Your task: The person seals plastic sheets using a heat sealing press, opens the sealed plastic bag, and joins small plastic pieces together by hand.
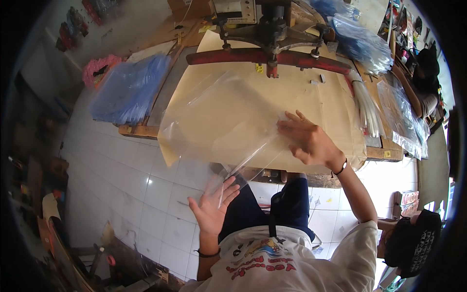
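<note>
A transparent plastic sheet or bag [228,114] lies tilted over the brown paper [331,107] on the workbench, its near corner hanging past the front edge. My left hand [214,202] is palm up below that corner, fingers spread and touching the plastic. At the sheet's right side, my right hand [311,138] has its fingers stretched out and apart, with the fingertips on or just over the plastic. Above the paper's far part stands a machine with a long red and black bar [311,61].
Bluish plastic sheets [131,90] are stacked at the left. More plastic bags [362,44] lie at the back right, near a bundle of whitish strips [367,107]. Another person's arm [407,90] shows at the right. A black cap [413,243] is at lower right.
</note>
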A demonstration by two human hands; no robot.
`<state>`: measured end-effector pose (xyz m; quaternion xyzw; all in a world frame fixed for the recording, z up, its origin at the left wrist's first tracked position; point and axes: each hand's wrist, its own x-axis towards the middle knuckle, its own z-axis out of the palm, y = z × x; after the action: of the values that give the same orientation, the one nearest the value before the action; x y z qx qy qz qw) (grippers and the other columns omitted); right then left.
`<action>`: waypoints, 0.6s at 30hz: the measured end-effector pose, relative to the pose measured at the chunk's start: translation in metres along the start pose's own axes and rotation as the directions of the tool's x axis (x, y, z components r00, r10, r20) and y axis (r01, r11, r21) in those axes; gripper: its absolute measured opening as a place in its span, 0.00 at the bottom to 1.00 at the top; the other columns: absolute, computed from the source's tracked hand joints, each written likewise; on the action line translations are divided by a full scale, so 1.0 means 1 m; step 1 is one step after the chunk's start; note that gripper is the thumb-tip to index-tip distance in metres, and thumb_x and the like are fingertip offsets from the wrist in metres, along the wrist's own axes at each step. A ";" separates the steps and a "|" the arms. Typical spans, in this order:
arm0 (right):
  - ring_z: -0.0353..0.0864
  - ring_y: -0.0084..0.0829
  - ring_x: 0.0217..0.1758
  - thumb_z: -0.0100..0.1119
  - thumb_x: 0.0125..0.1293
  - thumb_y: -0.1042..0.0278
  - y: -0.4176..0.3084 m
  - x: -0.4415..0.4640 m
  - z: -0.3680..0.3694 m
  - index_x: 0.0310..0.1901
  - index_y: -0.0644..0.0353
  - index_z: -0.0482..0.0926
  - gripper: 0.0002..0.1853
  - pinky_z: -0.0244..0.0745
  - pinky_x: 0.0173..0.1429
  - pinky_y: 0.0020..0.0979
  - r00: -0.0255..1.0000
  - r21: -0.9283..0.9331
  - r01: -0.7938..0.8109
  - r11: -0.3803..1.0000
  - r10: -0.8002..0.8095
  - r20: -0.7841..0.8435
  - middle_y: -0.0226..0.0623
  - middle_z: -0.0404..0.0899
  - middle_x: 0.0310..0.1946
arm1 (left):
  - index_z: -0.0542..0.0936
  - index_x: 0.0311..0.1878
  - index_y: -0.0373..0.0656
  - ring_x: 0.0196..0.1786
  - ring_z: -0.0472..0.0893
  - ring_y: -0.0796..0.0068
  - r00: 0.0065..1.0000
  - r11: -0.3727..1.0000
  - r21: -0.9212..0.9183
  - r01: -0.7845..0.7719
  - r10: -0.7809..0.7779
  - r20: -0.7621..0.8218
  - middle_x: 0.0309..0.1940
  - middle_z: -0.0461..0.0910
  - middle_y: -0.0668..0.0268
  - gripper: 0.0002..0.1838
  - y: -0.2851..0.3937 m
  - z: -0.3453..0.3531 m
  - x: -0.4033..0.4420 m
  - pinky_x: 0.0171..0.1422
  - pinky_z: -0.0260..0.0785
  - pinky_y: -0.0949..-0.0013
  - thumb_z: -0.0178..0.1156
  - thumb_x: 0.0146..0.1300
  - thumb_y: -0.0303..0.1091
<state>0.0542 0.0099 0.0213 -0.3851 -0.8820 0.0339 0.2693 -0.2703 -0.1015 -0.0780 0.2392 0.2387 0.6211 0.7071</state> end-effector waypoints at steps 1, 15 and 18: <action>0.76 0.50 0.70 0.65 0.61 0.75 0.007 -0.003 0.001 0.52 0.64 0.84 0.17 0.77 0.70 0.42 1.000 0.034 -0.007 0.999 0.007 0.005 0.45 0.82 0.60 | 0.62 0.76 0.33 0.65 0.78 0.42 0.999 0.999 0.019 0.048 -0.048 0.014 0.68 0.72 0.37 0.45 0.008 0.005 0.003 0.75 0.67 0.47 0.41 0.76 0.67; 0.86 0.43 0.47 0.71 0.67 0.60 0.007 0.038 -0.006 0.58 0.67 0.78 0.25 0.79 0.55 0.37 0.788 0.210 -0.616 0.760 0.584 0.196 0.52 0.85 0.45 | 0.69 0.68 0.29 0.60 0.83 0.54 0.990 0.897 0.440 0.026 0.037 -0.135 0.65 0.77 0.44 0.25 0.033 0.011 0.030 0.64 0.79 0.57 0.61 0.71 0.25; 0.85 0.34 0.42 0.70 0.68 0.61 0.021 0.038 0.010 0.60 0.65 0.76 0.24 0.79 0.53 0.32 0.869 0.370 -0.488 0.791 0.479 0.121 0.46 0.85 0.40 | 0.65 0.70 0.34 0.60 0.83 0.53 0.993 0.972 0.233 0.025 0.004 -0.121 0.66 0.75 0.43 0.27 0.033 0.006 0.035 0.63 0.79 0.57 0.61 0.71 0.26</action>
<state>0.0420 0.0522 0.0240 -0.5361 -0.7323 0.2796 0.3133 -0.2878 -0.0636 -0.0535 0.2815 0.3538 0.5983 0.6615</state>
